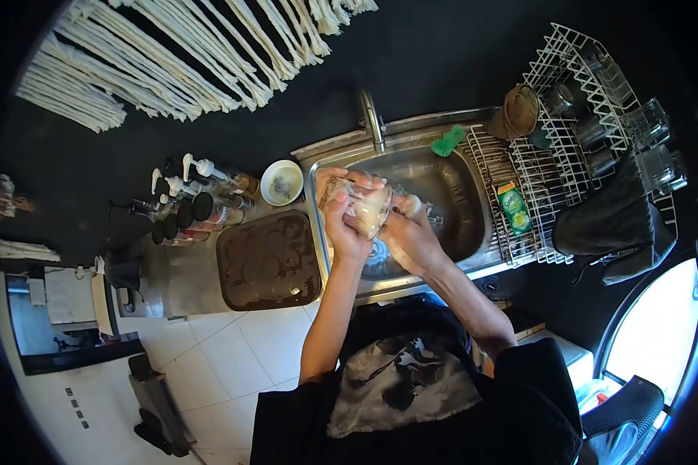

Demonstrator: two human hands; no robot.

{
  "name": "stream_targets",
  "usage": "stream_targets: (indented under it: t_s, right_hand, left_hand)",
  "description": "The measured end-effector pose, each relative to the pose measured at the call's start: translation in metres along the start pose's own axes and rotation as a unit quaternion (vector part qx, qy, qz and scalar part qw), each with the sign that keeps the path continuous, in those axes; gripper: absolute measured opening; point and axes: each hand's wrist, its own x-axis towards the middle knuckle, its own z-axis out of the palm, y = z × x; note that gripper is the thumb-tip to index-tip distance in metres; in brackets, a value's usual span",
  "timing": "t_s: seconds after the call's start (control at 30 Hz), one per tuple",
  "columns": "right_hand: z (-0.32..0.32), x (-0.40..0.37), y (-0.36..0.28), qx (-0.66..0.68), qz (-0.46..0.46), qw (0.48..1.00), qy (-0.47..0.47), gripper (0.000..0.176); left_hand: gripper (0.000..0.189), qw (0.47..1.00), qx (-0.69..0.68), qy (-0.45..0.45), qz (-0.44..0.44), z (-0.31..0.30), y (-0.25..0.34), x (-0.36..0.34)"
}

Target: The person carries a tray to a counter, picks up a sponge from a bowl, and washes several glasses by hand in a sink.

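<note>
Above the steel sink, both hands are wrapped round a glass that looks wet and soapy. My left hand grips it from the left, its fingers curled over the far side. On the right, my right hand is closed against the glass's rim and side; some of its fingers are hidden. Something pale shows through the glass, but I cannot make out what it is. The faucet stands behind the hands.
Left of the sink are a brown tray, a white bowl and several pump bottles. To the right, a wire dish rack holds glasses, a green sponge packet and a dark cloth. A green scrubber lies at the sink's back edge.
</note>
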Motion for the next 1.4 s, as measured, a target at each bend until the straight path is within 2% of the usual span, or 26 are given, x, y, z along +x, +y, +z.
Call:
stream_targets:
  t_s: [0.07,0.17,0.2,0.27,0.3,0.4,0.47,0.5,0.53,0.57,0.67,0.7,0.77,0.8,0.87,0.9,1.0,1.03,1.07,1.1,1.13,1.2,1.27,1.3,1.37,1.4]
  right_hand:
    - [-0.009,0.002,0.005,-0.011,-0.007,1.000,-0.017,0.012]
    - [-0.026,0.009,0.005,-0.255,-0.148,0.956,-0.008,0.017]
    - [-0.027,0.007,-0.004,-0.255,-0.150,0.955,-0.008,0.017]
    - [-0.024,0.001,-0.019,-0.593,-0.327,0.736,-0.017,0.020]
    - [-0.028,0.005,-0.016,-0.572,-0.369,0.731,-0.045,0.021]
    - [-0.023,0.005,-0.002,-0.538,-0.303,0.786,-0.036,0.019]
    - [-0.025,0.008,0.003,-0.545,-0.254,0.797,-0.047,0.017]
    - [-0.023,0.008,0.006,-0.362,-0.154,0.919,-0.034,0.016]
    - [-0.019,0.008,0.007,-0.157,-0.046,0.986,-0.019,0.015]
    - [-0.016,0.004,0.003,-0.101,-0.007,0.995,-0.013,0.015]
    - [-0.028,0.003,0.002,-0.133,-0.033,0.990,-0.021,0.013]
    - [-0.029,0.001,-0.003,-0.133,-0.036,0.990,-0.022,0.013]
    - [-0.026,-0.003,-0.018,-0.349,-0.112,0.929,-0.045,0.012]
    - [-0.025,-0.006,-0.027,-0.349,-0.111,0.929,-0.042,0.012]
    - [-0.024,-0.010,-0.040,-0.622,-0.252,0.729,-0.133,0.013]
    - [-0.029,-0.011,-0.033,-0.642,-0.251,0.716,-0.111,0.016]
    - [-0.031,0.001,-0.027,-0.575,-0.235,0.778,-0.094,0.016]
    - [-0.030,0.002,-0.024,-0.540,-0.147,0.825,-0.072,0.017]
    - [-0.034,0.004,-0.017,-0.540,-0.145,0.826,-0.073,0.017]
    - [-0.036,0.007,-0.008,-0.320,-0.084,0.941,-0.074,0.019]
    - [-0.037,0.009,-0.004,-0.079,-0.018,0.994,-0.071,0.021]
    - [-0.041,0.008,-0.009,-0.045,0.025,0.997,-0.063,0.025]
    - [-0.044,0.007,-0.012,-0.146,0.006,0.987,-0.069,0.020]
    - [-0.043,0.004,-0.017,-0.145,0.005,0.987,-0.067,0.020]
    - [-0.035,-0.001,-0.031,-0.352,-0.062,0.930,-0.080,0.015]
    - [-0.032,-0.003,-0.033,-0.352,-0.060,0.931,-0.081,0.015]
  left_hand:
    - [0.036,0.999,-0.014,-0.050,-0.015,-0.005,0.004,0.002]
    - [0.043,0.990,0.086,-0.084,-0.072,-0.004,0.012,0.006]
    - [0.043,0.990,0.085,-0.086,-0.073,-0.002,0.016,0.006]
    - [0.041,0.983,0.147,0.021,-0.112,0.003,0.024,0.003]
    - [0.031,0.985,0.100,0.064,-0.126,0.004,0.024,0.005]
    - [0.018,0.982,0.126,0.123,-0.066,0.001,0.014,0.001]
    - [0.014,0.988,0.117,0.086,-0.045,0.000,0.014,0.002]
    - [0.010,0.992,0.108,0.052,-0.022,-0.001,0.015,0.001]
    - [0.010,0.992,0.110,0.053,-0.022,-0.001,0.014,0.002]
    - [0.011,0.994,0.112,0.008,-0.005,-0.003,0.013,0.002]
    - [0.018,0.991,0.115,-0.074,0.010,-0.006,0.016,0.002]
    - [0.023,0.986,0.145,-0.071,-0.050,-0.001,0.022,0.000]
    - [0.036,0.950,0.282,-0.080,-0.107,-0.007,0.025,0.001]
    - [0.036,0.950,0.282,-0.080,-0.111,-0.009,0.030,0.001]
    - [0.037,0.903,0.322,-0.076,-0.272,-0.013,0.042,-0.001]
    - [0.039,0.906,0.292,-0.071,-0.297,-0.016,0.040,0.001]
    - [0.036,0.918,0.313,-0.039,-0.240,-0.011,0.037,-0.001]
    - [0.037,0.918,0.313,-0.038,-0.239,-0.006,0.037,-0.002]
    - [0.038,0.917,0.356,-0.055,-0.172,0.002,0.038,-0.005]
    - [0.040,0.909,0.397,-0.072,-0.104,0.005,0.039,-0.007]
    - [0.040,0.909,0.397,-0.072,-0.103,0.004,0.040,-0.006]
    - [0.046,0.875,0.460,-0.150,-0.022,-0.003,0.043,-0.003]
    - [0.049,0.850,0.491,-0.191,0.016,-0.003,0.050,-0.001]
    - [0.052,0.838,0.504,-0.206,-0.038,0.002,0.056,0.001]
    - [0.054,0.824,0.516,-0.218,-0.089,0.000,0.061,0.005]
    - [0.059,0.847,0.450,-0.189,-0.213,-0.005,0.062,0.007]
